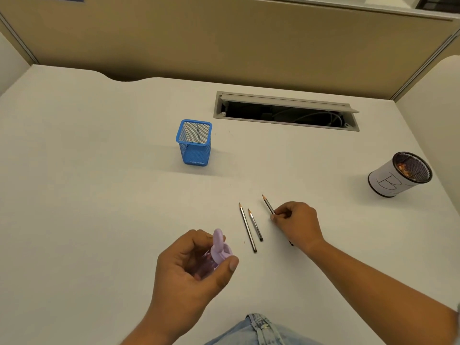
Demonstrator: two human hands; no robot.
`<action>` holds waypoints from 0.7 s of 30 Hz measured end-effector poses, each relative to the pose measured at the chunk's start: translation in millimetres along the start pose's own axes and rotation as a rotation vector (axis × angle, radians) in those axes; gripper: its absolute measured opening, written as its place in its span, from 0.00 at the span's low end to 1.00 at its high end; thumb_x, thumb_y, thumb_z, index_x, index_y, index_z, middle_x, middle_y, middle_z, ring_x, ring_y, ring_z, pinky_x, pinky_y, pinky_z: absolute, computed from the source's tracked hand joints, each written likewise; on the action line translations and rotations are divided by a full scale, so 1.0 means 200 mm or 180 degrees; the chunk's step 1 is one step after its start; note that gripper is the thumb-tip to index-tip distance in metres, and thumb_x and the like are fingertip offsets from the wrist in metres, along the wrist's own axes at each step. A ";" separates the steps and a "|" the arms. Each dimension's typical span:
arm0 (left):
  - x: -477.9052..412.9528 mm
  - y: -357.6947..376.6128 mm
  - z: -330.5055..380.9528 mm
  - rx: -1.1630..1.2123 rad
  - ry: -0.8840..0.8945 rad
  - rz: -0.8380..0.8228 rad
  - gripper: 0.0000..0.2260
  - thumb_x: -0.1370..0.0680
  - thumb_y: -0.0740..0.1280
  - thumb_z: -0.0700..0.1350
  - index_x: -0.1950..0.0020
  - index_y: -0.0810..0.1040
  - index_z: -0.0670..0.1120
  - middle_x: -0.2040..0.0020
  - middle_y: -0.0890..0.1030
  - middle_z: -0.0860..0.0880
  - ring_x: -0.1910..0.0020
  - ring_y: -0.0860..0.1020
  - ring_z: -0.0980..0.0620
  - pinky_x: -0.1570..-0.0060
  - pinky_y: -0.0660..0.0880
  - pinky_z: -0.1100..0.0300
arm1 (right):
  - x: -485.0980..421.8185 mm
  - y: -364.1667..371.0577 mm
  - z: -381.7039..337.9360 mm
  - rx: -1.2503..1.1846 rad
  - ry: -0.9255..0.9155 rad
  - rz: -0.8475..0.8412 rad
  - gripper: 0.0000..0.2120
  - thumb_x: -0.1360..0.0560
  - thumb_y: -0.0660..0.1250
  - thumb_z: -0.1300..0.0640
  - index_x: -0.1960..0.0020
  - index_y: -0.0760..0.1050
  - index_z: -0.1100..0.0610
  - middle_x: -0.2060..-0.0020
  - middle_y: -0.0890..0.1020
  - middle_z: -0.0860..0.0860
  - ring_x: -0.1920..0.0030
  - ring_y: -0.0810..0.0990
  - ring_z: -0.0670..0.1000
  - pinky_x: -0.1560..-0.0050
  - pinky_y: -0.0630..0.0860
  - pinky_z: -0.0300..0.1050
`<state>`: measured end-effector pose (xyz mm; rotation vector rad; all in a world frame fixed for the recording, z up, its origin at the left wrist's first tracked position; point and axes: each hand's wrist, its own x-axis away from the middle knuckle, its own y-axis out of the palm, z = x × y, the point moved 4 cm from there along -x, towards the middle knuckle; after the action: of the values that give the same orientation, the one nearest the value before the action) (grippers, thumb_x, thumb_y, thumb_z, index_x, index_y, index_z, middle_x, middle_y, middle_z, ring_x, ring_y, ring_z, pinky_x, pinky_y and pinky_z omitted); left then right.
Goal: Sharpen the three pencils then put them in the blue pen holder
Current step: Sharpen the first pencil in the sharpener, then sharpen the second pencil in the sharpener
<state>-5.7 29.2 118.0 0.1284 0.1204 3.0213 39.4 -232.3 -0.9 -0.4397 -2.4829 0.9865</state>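
Three pencils sharpened, none yet in holder.
Blue pen holder (194, 143) stands far left. My left hand (196, 267) clasps the sharpener (219, 250); my right hand (296, 222) pinches one pencil (268, 204); two pencils (251, 227) lie between.

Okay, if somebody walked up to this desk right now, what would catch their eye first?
Probably the blue pen holder, upright and alone at mid-desk. Then the hands: the left hand holds a lilac sharpener, the right hand grips one pencil beside two lying pencils.

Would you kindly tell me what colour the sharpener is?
Pale lilac, clearest in the head view, where the sharpener sits in the left hand.
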 end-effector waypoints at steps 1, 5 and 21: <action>-0.01 0.01 0.00 -0.0001 -0.0035 -0.0005 0.11 0.39 0.74 0.36 0.67 0.80 0.52 0.65 0.85 0.54 0.64 0.84 0.59 0.62 0.78 0.72 | -0.01 0.00 0.00 0.0019 -0.0008 -0.0009 0.03 0.30 0.76 0.56 0.58 0.83 0.54 0.69 0.82 0.45 0.70 0.78 0.47 0.63 0.81 0.45; -0.03 0.03 -0.01 -0.0064 -0.0125 0.0031 0.12 0.37 0.79 0.38 0.67 0.81 0.55 0.66 0.85 0.54 0.65 0.84 0.58 0.63 0.78 0.73 | -0.05 0.01 0.00 0.0023 -0.0013 -0.0047 0.03 0.30 0.77 0.56 0.58 0.83 0.54 0.68 0.82 0.47 0.70 0.78 0.48 0.62 0.82 0.47; -0.08 0.06 -0.04 -0.0164 -0.0255 -0.0023 0.10 0.41 0.73 0.40 0.68 0.80 0.55 0.67 0.85 0.56 0.64 0.84 0.60 0.63 0.77 0.74 | -0.09 0.02 0.04 -0.0061 0.0135 -0.0043 0.07 0.32 0.78 0.53 0.57 0.82 0.52 0.65 0.82 0.45 0.64 0.81 0.48 0.63 0.83 0.47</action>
<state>7.3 14.7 109.3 0.2436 0.0356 3.0038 50.7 -241.2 -13.9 -0.4446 -2.4562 0.9393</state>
